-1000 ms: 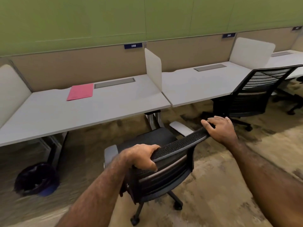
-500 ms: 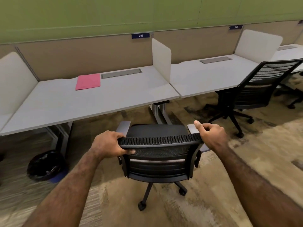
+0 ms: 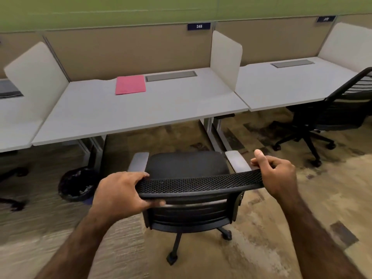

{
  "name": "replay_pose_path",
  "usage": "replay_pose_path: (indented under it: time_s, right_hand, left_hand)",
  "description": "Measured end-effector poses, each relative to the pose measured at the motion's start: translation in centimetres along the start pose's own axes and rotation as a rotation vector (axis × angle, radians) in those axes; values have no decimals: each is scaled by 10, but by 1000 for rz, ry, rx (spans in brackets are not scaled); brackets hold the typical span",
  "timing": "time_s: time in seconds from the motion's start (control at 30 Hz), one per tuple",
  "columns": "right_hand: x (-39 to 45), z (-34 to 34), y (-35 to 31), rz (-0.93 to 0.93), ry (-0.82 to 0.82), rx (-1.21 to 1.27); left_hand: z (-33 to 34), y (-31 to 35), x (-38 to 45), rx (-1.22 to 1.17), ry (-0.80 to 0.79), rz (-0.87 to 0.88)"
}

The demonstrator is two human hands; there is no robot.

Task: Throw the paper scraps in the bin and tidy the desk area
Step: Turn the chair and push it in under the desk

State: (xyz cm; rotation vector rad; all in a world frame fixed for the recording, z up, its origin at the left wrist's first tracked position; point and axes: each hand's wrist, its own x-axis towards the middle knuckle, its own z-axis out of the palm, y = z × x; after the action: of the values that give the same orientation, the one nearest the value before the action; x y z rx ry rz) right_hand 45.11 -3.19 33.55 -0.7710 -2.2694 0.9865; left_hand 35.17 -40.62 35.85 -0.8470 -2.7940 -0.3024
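A black office chair [image 3: 189, 190] stands on the patterned carpet just in front of a pale grey desk [image 3: 128, 109], its seat facing the desk's front edge and not yet tucked beneath it. Both of a person's hands grip the mesh top rail of the backrest: the left hand [image 3: 120, 195] is wrapped around the rail's left end, fingers over the top and thumb under it, while the right hand [image 3: 276, 176] is closed on the right end, thumb raised above the rail. The chair's two grey armrests point toward the desk.

A black bin [image 3: 75, 187], lined with a dark bag and holding pale scraps, sits on the floor under the desk's front left corner, beside the desk leg and left of the chair. On the desk, a pink folder [image 3: 130, 85] lies flat near the rear edge, just left of a grey cable hatch [image 3: 171, 75] set into the surface. White divider panels rise along the desk's left and right edges, and a blue tag [image 3: 198, 26] reading 248 is fixed to the tan partition behind.

A second black mesh chair [image 3: 332, 111] stands at the neighbouring desk [image 3: 287, 85] to the right, its seat partly under that desk's front edge.
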Motion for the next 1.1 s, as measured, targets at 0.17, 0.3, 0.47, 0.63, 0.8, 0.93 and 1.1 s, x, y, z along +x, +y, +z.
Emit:
replay_pose_path:
  time_s: [0.17, 0.3, 0.47, 0.63, 0.8, 0.93, 1.1]
  right_hand:
    - [-1, 25, -24, -13, -73, -131]
    - [7, 51, -43, -56, -159, -166]
    - [25, 86, -69, -109, -196, -241]
    - [53, 121, -84, -118, -237, -269]
    - [90, 167, -106, -144, -262, -303]
    - [125, 200, -119, -136, -333, -336]
    - [170, 240, -138, -150, -425, -436]
  left_hand:
    - [-9, -30, -15, -171, 97, -59]
    - [-13, -51, -4, -143, 158, -108]
    - [-11, -89, 20, -127, 194, -141]
    - [-5, -124, 60, -121, 210, -228]
    - [8, -163, 92, -41, 174, -278]
    - [14, -191, 131, -37, 171, -286]
    - [24, -223, 175, -27, 161, -305]
